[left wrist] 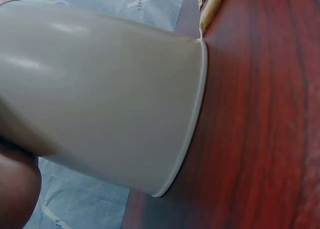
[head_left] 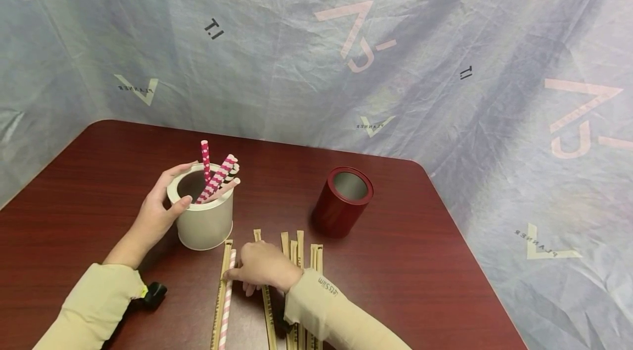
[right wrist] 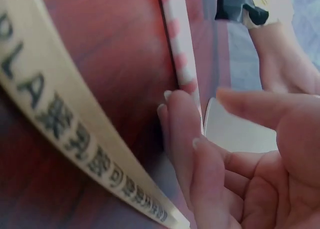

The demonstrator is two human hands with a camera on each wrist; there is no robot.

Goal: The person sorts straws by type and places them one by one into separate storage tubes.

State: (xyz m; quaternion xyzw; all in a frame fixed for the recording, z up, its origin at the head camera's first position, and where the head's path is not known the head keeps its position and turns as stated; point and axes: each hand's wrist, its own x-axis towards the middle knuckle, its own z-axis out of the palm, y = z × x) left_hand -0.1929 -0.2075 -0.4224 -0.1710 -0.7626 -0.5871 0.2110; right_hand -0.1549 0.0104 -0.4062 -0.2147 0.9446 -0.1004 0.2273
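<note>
My left hand [head_left: 157,204] grips a white can [head_left: 205,226] by its rim, the thumb over the near edge and the fingers on the far side. Several pink, striped and dotted paper straws [head_left: 206,163] stand in it, leaning to the right. Over the table, my right hand [head_left: 267,265] reaches down beside a pink-and-white striped straw [head_left: 227,306]. In the right wrist view its fingertips are right at that striped straw [right wrist: 180,54], with the thumb apart from the fingers. A tan paper-wrapped straw [head_left: 218,306] lies just left of the striped one; another wrapped straw [head_left: 268,317] passes under the hand.
A red can [head_left: 341,212] stands to the right, its open top showing. Several more wrapped straws [head_left: 316,262] lie side by side near my right forearm. Behind the brown table [head_left: 420,262] hangs a grey printed cloth [head_left: 277,64].
</note>
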